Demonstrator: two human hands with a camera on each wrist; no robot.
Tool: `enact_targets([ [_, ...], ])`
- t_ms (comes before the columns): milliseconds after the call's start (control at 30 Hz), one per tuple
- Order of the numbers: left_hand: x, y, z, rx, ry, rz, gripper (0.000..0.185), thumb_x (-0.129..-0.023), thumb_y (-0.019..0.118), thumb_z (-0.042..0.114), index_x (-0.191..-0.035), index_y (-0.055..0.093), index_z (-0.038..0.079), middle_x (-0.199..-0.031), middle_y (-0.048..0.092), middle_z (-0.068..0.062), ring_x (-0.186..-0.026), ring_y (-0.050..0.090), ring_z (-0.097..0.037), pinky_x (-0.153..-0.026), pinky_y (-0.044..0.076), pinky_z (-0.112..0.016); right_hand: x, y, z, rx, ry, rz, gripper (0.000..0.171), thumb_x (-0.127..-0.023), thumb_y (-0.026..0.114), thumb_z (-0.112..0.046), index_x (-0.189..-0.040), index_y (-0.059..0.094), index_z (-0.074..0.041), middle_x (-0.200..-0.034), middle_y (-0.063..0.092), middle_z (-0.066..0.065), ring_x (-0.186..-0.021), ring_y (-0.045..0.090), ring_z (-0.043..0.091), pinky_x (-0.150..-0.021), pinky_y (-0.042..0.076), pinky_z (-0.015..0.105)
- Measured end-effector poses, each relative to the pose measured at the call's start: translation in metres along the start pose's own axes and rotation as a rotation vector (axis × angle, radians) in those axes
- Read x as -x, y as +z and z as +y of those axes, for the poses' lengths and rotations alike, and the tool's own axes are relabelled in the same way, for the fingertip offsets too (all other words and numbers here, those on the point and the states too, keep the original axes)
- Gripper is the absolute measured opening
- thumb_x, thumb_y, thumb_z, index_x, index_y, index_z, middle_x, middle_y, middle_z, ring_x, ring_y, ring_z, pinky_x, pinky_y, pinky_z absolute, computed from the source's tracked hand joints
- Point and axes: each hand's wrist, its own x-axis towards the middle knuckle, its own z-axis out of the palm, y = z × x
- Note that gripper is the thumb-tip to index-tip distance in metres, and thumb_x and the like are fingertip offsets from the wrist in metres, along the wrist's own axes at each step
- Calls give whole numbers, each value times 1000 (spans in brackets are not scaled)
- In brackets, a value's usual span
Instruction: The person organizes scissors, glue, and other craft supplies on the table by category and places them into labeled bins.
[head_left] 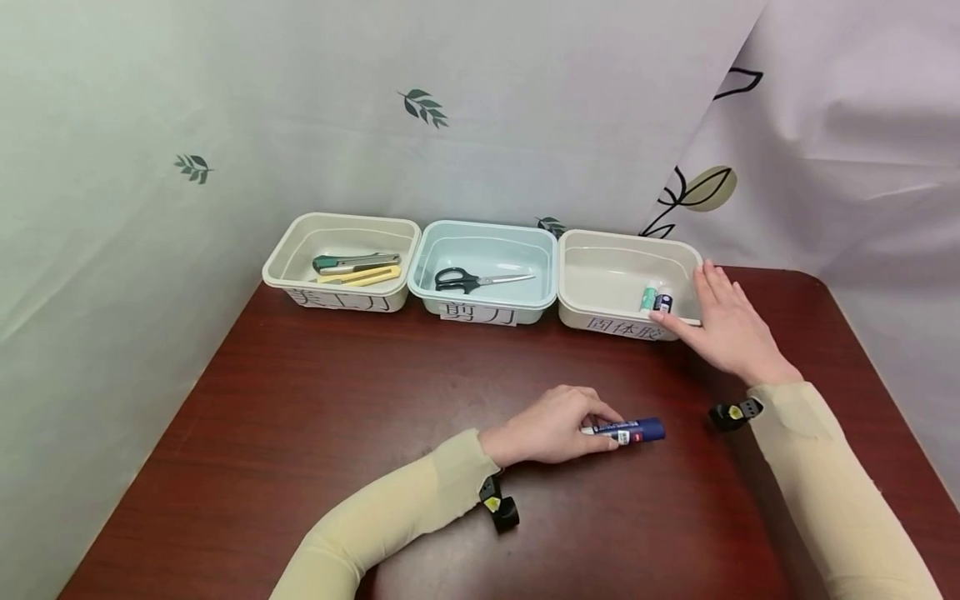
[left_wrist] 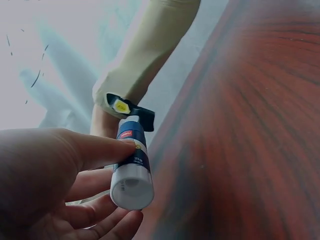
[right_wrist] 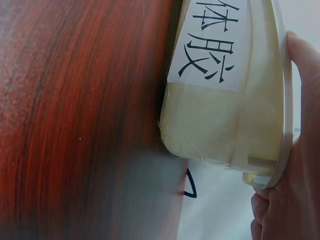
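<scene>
My left hand (head_left: 558,425) holds a glue stick (head_left: 637,431) with a blue cap end and a white base, low over the table. In the left wrist view, the thumb lies along one side of the glue stick (left_wrist: 132,160), with fingers beneath it. My right hand (head_left: 731,325) rests on the right end of the cream bin (head_left: 600,304), thumb at the front rim and fingers fairly straight along the end. Inside that bin, a green glue stick (head_left: 648,298) and a dark blue one (head_left: 663,302) show, partly hidden by the front wall.
A pale blue bin (head_left: 480,310) with black-handled scissors (head_left: 480,280) stands in the middle of the row. To its left, another cream bin (head_left: 345,298) holds green and yellow utility knives (head_left: 360,276). Behind the dark red table (head_left: 337,417) hangs pale cloth (head_left: 487,108).
</scene>
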Motion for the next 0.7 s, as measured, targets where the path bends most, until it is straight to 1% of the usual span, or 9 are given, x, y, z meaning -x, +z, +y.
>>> enact_targets([
  [200,-2,-12,-3,35,-1,55,30,-95,75,29,-121,76,15,-90,59,14,-73,53,3,-67,43,-11,-2,-3,0,0,-6,-13,104,-98,51,-64,-158,6,10,-165,0,29,-153,-5,37,-122,-4,49],
  [333,-4,-21,-4,72,-11,93,29,-95,75,29,-121,76,15,-91,59,12,-75,55,4,-69,45,-11,-1,-5,1,2,-9,-16,105,-98,51,-64,-158,7,10,-164,2,30,-153,-4,38,-122,-4,48],
  [500,-8,-32,-5,155,-21,158,29,-95,75,25,-121,75,12,-93,62,9,-78,58,3,-72,48,-12,0,-6,2,6,-7,-23,106,-98,52,-64,-157,7,11,-164,0,30,-153,-4,38,-122,-5,47],
  [700,-17,-47,-4,312,-33,238,33,-95,75,19,-125,73,6,-91,66,5,-76,63,-2,-70,53,-17,-3,-4,4,1,-12,-14,106,-97,53,-64,-158,7,9,-165,-2,27,-153,-5,37,-122,-6,46],
])
